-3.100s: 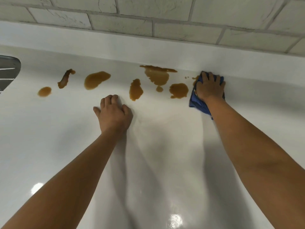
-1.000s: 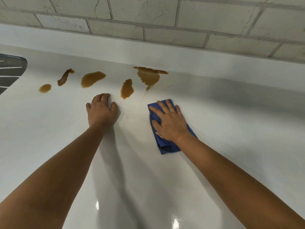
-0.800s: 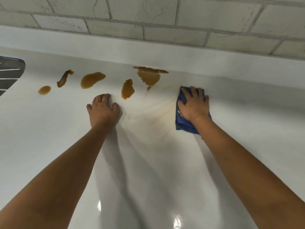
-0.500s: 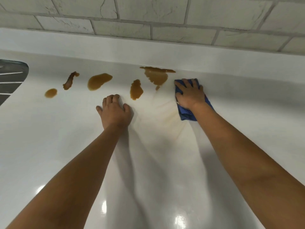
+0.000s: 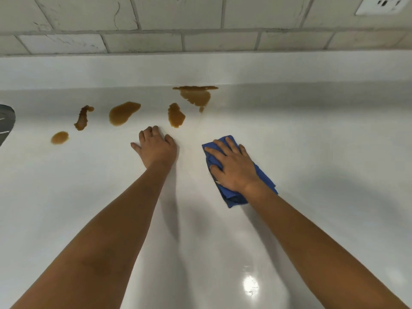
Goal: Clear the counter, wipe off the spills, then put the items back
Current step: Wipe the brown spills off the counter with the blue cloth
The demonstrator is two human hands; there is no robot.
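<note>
Head view: the white counter [image 5: 323,152] is a glossy, smooth slab that meets a low white upstand along its far edge, with a tiled wall [image 5: 142,42] of pale, veined rectangular tiles above and a white wall socket [image 5: 382,4] at the upper right. At the far left edge a grey metal object [image 5: 5,121] is only partly in frame. The right hand [image 5: 233,166] lies flat, fingers straight and spread, pressing on a folded blue cloth [image 5: 234,198] of soft woven fabric, rumpled at its near corner. The left hand [image 5: 157,148] rests palm-down on the bare counter just left of the cloth, its fingers bent at the knuckles and holding nothing. Five brown spills [image 5: 122,113] of irregular, glossy, rounded shape lie in a row beyond the hands; the largest spill [image 5: 197,95] touches the upstand. Unobstructed surface extends to the right of the cloth and toward the near edge, where a ceiling light reflects [image 5: 250,286].
</note>
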